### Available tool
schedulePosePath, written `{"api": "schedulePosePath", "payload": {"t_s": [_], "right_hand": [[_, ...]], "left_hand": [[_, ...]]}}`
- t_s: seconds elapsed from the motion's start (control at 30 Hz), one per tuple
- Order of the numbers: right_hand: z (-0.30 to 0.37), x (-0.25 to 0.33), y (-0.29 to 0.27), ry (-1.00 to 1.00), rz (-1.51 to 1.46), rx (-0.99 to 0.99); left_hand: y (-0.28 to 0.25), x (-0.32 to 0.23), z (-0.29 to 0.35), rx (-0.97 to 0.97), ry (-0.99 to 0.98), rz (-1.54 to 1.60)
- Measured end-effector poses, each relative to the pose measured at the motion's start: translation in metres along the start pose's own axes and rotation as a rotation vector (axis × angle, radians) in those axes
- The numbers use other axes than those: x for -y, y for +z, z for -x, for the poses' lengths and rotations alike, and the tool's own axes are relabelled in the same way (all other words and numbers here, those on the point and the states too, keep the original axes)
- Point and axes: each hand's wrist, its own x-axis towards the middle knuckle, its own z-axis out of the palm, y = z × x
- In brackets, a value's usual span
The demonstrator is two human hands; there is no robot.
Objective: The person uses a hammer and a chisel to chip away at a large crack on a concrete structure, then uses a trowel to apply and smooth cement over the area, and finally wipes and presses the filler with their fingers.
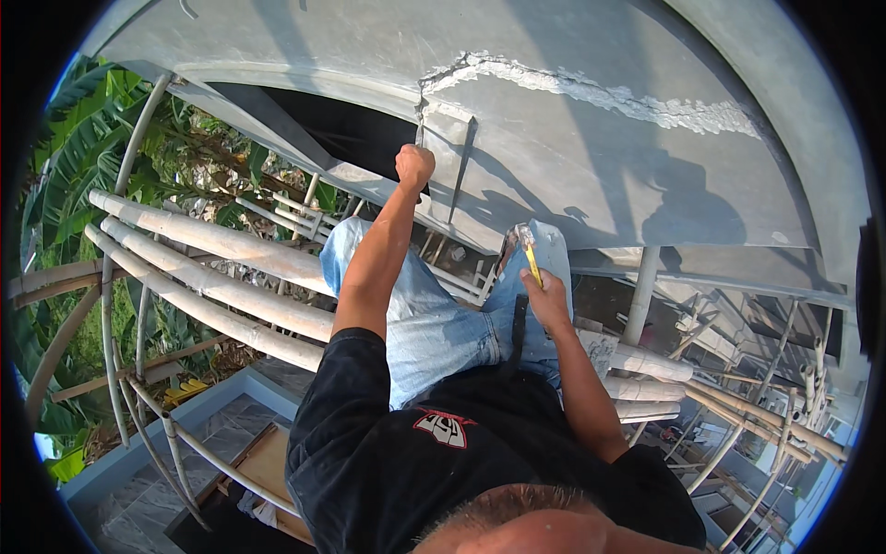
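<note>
In front of me rises a grey rendered wall (591, 157) with a rough, whitish chipped groove (572, 88) running across it. My left hand (415, 166) is closed around a slim metal chisel-like tool (420, 136), upright, its upper end by the groove's left end near the edge of a dark opening (323, 125). Lower and to the right, my right hand (546, 297) grips a yellow-handled tool (532, 258) with a pale grey head, held over my jeans and apart from the wall. The exact kind of that tool is unclear.
Thick bamboo poles (221, 240) run beside and under me as scaffolding, with more poles (729, 406) at the right. A dark narrow strip (462, 166) stands against the wall. Banana leaves (83, 157) fill the left side; a tiled floor (148, 499) lies below.
</note>
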Motion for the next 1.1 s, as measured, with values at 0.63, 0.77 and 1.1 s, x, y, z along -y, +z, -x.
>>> {"api": "schedulePosePath", "payload": {"t_s": [0.63,0.77,1.1], "right_hand": [[-0.001,0.006,0.003,0.029,0.071,0.032],[0.0,-0.002,0.004,0.025,0.059,0.033],[0.004,-0.003,-0.001,0.017,0.101,0.014]], "left_hand": [[-0.001,0.014,0.004,-0.062,0.102,-0.028],[0.001,0.004,0.0,-0.029,0.037,-0.031],[0.002,0.002,-0.001,-0.041,-0.013,-0.055]]}}
